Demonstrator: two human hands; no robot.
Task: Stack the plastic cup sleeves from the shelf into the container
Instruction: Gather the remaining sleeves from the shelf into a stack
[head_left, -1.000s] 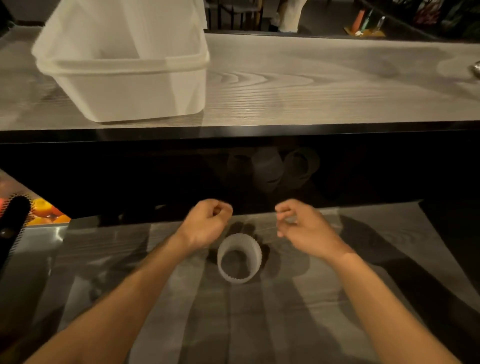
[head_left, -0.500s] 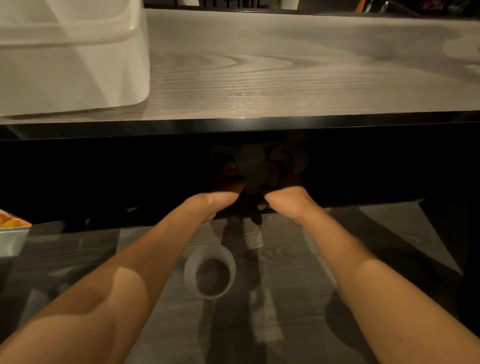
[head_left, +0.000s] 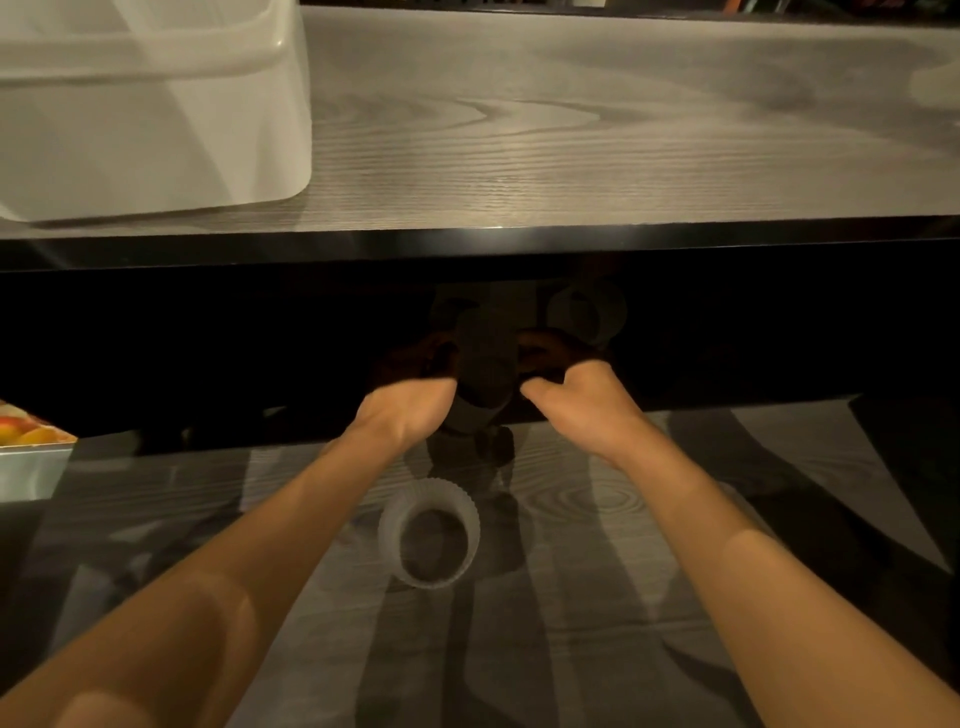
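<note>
From the head camera I take the black counter edge (head_left: 519, 241) as my mark for everything. Above it and far to the left, on the grey counter top, stands the white container (head_left: 156, 130), well apart from both hands. Just under the edge is the dark shelf recess, and both hands have reached into it. The left hand (head_left: 410, 410) and right hand (head_left: 582, 405) sit side by side below the middle of the edge, with a dim ribbed cup sleeve (head_left: 483, 364) between them. That sleeve seems to lie with its long axis running from the recess out toward me, so the hands flank its sides and are about equally near to it. The fingers (head_left: 415, 358) of both hands curl inward toward it, thumbs on the near side. The shadow is too deep for me to tell whether they have closed on it or only bracket it. A second sleeve (head_left: 592, 317) shows faintly deeper in, just under the edge and right of the right hand. Further below the edge, on the lower board (head_left: 597, 519) between my forearms, a loose sleeve (head_left: 436, 496) lies on its side with its open mouth turned up toward me and neither hand touching it. A tray (head_left: 31, 447) sits at the far left, below the edge. I judge that the coming pull is straight back along the sleeve's axis, then up and left to the container.
</note>
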